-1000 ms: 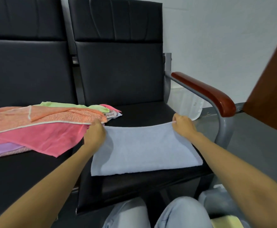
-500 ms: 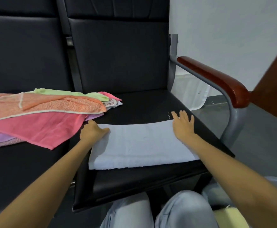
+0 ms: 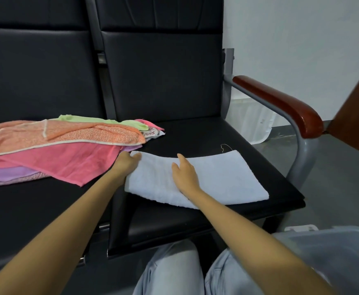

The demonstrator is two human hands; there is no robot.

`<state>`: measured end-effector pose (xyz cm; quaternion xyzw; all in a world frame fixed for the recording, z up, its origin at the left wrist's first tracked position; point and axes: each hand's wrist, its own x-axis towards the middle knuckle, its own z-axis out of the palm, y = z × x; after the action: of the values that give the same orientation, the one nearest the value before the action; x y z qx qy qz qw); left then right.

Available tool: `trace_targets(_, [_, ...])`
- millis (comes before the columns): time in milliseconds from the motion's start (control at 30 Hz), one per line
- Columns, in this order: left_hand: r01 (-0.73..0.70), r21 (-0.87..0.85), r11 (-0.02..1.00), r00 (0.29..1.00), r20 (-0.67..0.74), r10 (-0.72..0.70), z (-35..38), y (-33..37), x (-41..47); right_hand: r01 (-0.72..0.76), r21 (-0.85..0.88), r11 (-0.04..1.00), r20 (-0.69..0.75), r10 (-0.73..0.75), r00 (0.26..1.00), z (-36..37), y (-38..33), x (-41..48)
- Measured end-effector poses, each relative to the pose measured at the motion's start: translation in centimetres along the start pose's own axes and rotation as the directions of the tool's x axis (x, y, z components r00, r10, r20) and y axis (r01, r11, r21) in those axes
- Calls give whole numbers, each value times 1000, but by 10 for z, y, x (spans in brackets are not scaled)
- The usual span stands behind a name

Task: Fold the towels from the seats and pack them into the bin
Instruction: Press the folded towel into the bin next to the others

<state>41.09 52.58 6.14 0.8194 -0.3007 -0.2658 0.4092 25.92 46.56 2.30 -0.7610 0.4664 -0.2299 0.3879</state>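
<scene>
A pale blue towel [image 3: 221,177], folded into a flat strip, lies on the black right-hand seat [image 3: 195,137]. My left hand [image 3: 126,163] grips the towel's far left corner, fingers curled over its edge. My right hand [image 3: 184,174] rests flat on the middle of the towel with straight fingers. A heap of unfolded towels [image 3: 53,150], orange, pink, green and lilac, covers the left-hand seat [image 3: 25,209] and spills a little onto the right one. The rim of a clear plastic bin [image 3: 327,233] shows at the lower right, beside my knees.
A wooden armrest [image 3: 281,103] on a grey metal frame bounds the right seat. A brown wooden panel [image 3: 357,116] stands at the far right. A loose thread [image 3: 224,146] lies behind the towel. Grey floor lies to the right.
My right hand has slid left from the towel's far right corner to its middle. My left hand stays at the left corner. The towel's right end now lies uncovered.
</scene>
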Motion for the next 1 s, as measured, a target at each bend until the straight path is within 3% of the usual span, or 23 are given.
trace_targets(100, [-26, -101, 995, 999, -33, 23, -10, 25, -7, -101, 315, 944, 90, 76, 993, 8, -16, 2])
trace_targets(233, [-105, -151, 983, 994, 0, 106, -2, 63, -17, -398, 658, 639, 394, 158, 905, -5, -22, 2])
trace_targets(333, [-145, -225, 963, 980, 101, 171, 19, 95, -22, -350, 836, 422, 306, 172, 937, -55, -8, 9])
trace_targets(400, [-144, -183, 973, 972, 159, 173, 41, 115, -31, -338, 870, 358, 260, 248, 933, -89, 8, 13])
trace_targets(533, [0, -213, 977, 884, 456, 100, 100, 127, -49, -452, 741, 496, 261, 407, 875, -137, 50, 15])
trace_targets(600, [39, -132, 990, 858, 513, 35, 119, 117, -54, -510, 644, 571, 252, 471, 845, -149, 61, 10])
trace_targets(700, [-105, 22, 994, 960, 263, 96, 126, 94, -45, -523, 429, 737, 198, 488, 850, -149, 58, 10])
trace_targets(800, [-323, 176, 930, 945, 114, 307, 120, 72, -40, -488, 182, 853, 123, 473, 872, -143, 50, 11])
trace_targets(900, [-512, 324, 796, 859, 197, 472, 122, 47, -44, -462, 112, 880, 70, 457, 887, -139, 48, 12])
trace_targets(1000, [-573, 551, 606, 819, 348, 457, 131, 23, -44, -385, -87, 919, -42, 382, 923, -135, 53, 9])
